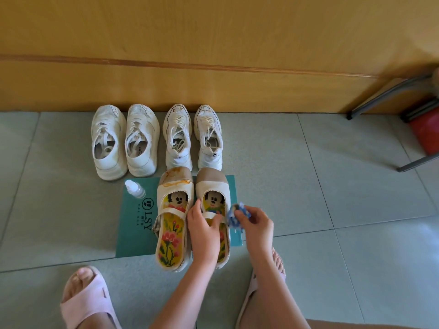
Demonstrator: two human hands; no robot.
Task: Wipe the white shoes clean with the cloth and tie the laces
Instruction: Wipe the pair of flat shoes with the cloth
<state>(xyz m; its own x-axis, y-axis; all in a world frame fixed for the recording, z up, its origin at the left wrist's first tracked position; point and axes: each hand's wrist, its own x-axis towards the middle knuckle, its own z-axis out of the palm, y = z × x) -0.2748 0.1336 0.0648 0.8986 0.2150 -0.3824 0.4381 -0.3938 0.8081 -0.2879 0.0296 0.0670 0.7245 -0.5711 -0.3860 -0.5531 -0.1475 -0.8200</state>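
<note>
While left hand (204, 227) grips canvas shoe (212, 193), right hand (255, 224) bunches cloth (235, 216)

At lower centre, the teal card (135, 230) under the strap shoes bears a round logo and the large letters "LSY", running sideways. In the upper row, one sneaker's insole (139, 148) reads "CHERRY"; a heel tab (214, 154) on the rightmost sneaker shows "CE"; other tags are illegible.

Bare forearms, no sleeves; pale pink open-toe slippers (89, 302) on feet.
</note>
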